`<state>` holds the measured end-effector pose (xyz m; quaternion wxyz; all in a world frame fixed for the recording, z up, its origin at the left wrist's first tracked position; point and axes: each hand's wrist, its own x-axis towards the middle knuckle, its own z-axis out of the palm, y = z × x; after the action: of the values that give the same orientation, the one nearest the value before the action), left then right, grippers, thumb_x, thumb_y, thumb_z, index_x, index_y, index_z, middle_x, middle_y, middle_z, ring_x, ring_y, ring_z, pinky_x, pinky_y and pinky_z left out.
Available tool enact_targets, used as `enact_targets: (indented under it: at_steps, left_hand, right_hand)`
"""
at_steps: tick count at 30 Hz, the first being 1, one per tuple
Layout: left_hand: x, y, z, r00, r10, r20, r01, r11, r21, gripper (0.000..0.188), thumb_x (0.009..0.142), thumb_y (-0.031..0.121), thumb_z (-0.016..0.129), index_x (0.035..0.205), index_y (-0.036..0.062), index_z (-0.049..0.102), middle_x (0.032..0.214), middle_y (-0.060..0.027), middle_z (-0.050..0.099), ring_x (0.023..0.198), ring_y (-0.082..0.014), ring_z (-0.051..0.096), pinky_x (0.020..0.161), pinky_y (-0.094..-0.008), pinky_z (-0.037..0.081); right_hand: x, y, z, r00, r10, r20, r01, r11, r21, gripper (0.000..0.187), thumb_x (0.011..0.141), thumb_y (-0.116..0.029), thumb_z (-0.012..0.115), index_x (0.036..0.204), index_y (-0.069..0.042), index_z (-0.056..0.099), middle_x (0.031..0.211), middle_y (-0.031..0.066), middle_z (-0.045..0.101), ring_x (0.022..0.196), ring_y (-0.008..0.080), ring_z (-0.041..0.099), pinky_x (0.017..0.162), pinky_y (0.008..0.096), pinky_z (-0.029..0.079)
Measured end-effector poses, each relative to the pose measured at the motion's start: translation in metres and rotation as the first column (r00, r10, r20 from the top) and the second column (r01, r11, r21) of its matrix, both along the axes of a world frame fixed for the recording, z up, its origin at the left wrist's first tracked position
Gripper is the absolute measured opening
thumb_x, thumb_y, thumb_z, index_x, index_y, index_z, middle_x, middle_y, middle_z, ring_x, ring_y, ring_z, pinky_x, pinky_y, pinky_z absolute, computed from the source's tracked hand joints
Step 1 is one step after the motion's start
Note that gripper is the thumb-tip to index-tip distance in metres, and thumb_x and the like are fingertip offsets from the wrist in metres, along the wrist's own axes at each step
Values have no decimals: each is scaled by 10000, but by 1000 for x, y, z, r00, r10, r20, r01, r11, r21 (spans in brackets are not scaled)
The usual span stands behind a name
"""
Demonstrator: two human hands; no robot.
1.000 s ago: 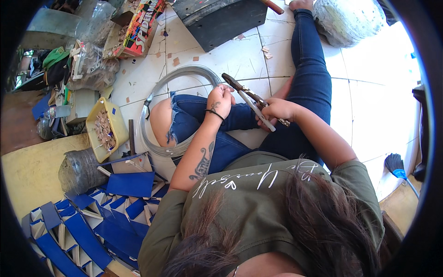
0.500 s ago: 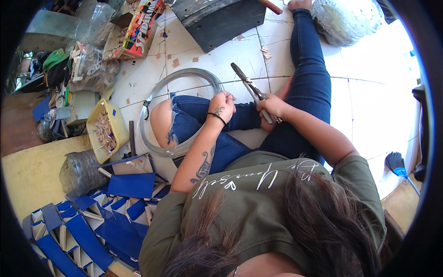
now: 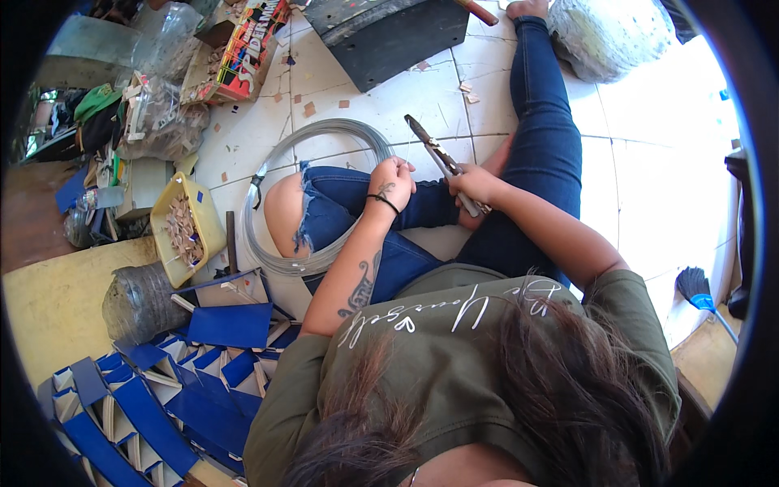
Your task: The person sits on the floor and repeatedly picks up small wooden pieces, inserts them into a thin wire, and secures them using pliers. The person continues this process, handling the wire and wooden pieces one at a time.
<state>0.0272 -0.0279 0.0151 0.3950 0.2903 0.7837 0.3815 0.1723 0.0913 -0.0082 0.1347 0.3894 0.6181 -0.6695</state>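
Note:
I sit on a tiled floor in blue jeans, one knee bent, with a coil of grey wire (image 3: pixel 280 158) looped around that knee. My right hand (image 3: pixel 475 185) grips the handles of a pair of pliers (image 3: pixel 434 154), whose jaws point up and away from me. My left hand (image 3: pixel 393 180) is closed in a fist over my thigh, just left of the pliers; a thin wire end seems pinched in it, but it is too small to tell.
A yellow tub (image 3: pixel 185 231) of small wooden pieces sits at my left. Folded blue card pieces (image 3: pixel 154 390) pile at lower left. A dark board (image 3: pixel 389 32), a colourful box (image 3: pixel 247 45), a plastic-wrapped bundle (image 3: pixel 613 36) and a blue broom (image 3: pixel 698 292) surround me.
My right hand has swung the pliers from lying across my lap to pointing up and away. My left hand has shifted slightly right toward the pliers.

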Motion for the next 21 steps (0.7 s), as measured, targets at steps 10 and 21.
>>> enact_targets:
  at_steps: [10,21]
  left_hand:
    - [-5,4,12,970,140,198,-164,981,108,174,882,115,386,867,-1,515,531,-29,499,390,-63,380,381,-193,303]
    - [-3,6,14,993,51,104,-65,989,134,177,882,107,380,882,-3,519,538,-19,507,425,-61,402,418,-203,328]
  right_hand:
    - [24,7,46,965,166,-205,-205,960,-189,555,681,-78,458,1220,35,386,1015,127,517,953,168,504,783,249,415]
    - [20,0,46,970,205,-131,-228,954,-194,317,657,-83,470,951,21,531,891,105,556,786,164,528,688,249,435]
